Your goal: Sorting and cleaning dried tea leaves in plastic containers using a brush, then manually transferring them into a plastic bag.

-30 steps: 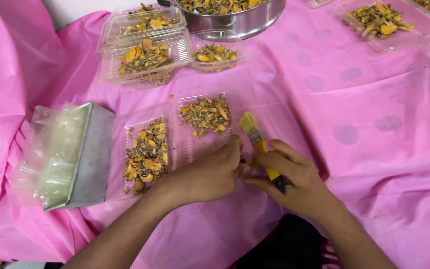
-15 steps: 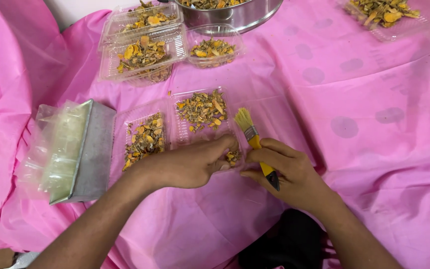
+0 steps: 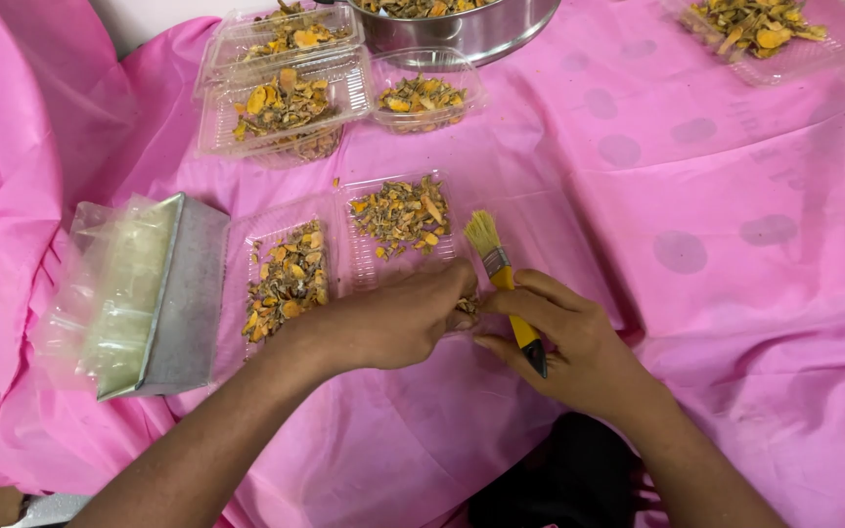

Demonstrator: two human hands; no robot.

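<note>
Fingers of the right hand (image 3: 567, 344) are being curled around a small brush (image 3: 504, 284), which is being held at its yellow handle. Its long axis is running on a diagonal: the pale bristles are pointing up and away to the left, and the dark handle end is pointing down towards the wrist. A metal band is joining bristles and handle. The left hand (image 3: 383, 321) is being kept half closed, its fingertips being pressed onto the near edge of a clear plastic clamshell box (image 3: 364, 269); whether anything is being pinched cannot be told. A few dried pieces (image 3: 466, 306) are lying between the two hands.

The open box is lying on a pink cloth (image 3: 696, 293), thin and creased, and is being taken up by two heaps of dried yellow-brown chips, one in each half. A grey metal tray (image 3: 183, 303), rectangular and partly wrapped in a clear plastic bag (image 3: 100, 293), is lying just left of it. Further back, stacked clear boxes (image 3: 281, 93) and a small round clear tub (image 3: 424, 93), all filled with the same chips, are sitting in front of a round steel bowl (image 3: 471, 29). Another clear tray (image 3: 765, 39) of chips is lying at the far right.
</note>
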